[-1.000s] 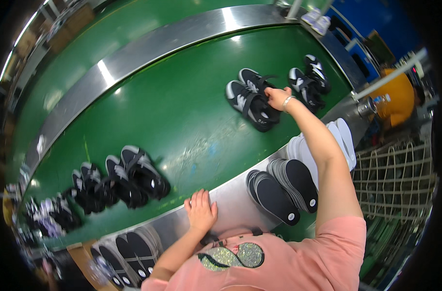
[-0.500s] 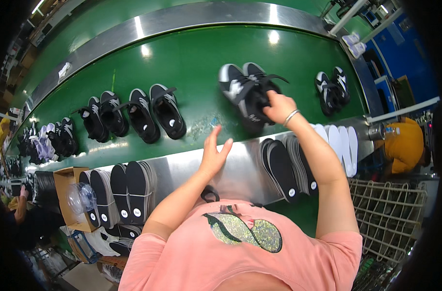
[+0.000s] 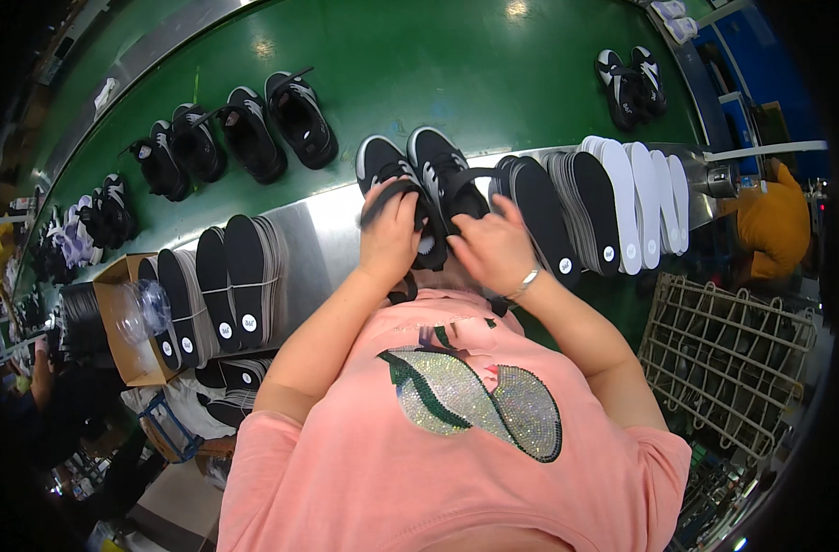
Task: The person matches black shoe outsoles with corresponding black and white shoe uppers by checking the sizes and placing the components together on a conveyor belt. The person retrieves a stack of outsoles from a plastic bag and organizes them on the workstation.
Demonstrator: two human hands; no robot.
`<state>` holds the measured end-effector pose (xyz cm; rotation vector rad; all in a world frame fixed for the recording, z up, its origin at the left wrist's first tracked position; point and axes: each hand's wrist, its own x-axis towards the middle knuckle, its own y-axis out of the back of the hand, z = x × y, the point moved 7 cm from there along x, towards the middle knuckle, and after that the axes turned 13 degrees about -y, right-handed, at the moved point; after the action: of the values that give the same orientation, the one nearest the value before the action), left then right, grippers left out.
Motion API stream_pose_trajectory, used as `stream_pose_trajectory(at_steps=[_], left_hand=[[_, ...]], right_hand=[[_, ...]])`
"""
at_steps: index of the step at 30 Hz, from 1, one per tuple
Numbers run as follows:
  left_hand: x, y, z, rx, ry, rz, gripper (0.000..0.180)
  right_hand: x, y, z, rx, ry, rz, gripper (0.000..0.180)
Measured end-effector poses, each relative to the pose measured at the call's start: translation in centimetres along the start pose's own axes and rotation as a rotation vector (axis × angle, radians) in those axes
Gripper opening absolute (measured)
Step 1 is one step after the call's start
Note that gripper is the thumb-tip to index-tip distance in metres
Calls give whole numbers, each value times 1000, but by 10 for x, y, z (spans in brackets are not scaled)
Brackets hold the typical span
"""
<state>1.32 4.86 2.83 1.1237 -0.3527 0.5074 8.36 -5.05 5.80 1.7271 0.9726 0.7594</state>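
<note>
A pair of black sneakers with grey toe caps stands side by side at the near steel edge, toes pointing away from me. On the left sneaker (image 3: 383,158), my left hand (image 3: 389,235) is closed around its black strap and collar. My right hand (image 3: 495,244) pinches with thumb and forefinger at the heel opening of the right sneaker (image 3: 435,156), its other fingers raised. A loose black strap (image 3: 475,175) sticks out to the right of that shoe. The fingertips inside the openings are partly hidden.
Stacks of black insoles (image 3: 539,216) and white insoles (image 3: 613,170) lie right of the shoes; banded black insoles (image 3: 245,276) lie left. Beyond are more black sneakers (image 3: 300,124) and another pair (image 3: 633,87) on the green belt. A carton (image 3: 130,322) and wire rack (image 3: 723,359) flank me.
The sneaker pair has come from over the green belt toward me and a little left. My left hand, open before, now grips one shoe; my right hand has moved nearer me.
</note>
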Motion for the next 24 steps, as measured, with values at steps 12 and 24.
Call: stream_pose_trajectory(at_steps=[12, 24], left_hand=[[13, -18, -67, -669, 583, -131, 18], [2, -28, -78, -604, 680, -152, 26]], right_hand=[[-38, 12, 119, -236, -607, 34, 43], [-17, 34, 99, -219, -541, -1, 36]])
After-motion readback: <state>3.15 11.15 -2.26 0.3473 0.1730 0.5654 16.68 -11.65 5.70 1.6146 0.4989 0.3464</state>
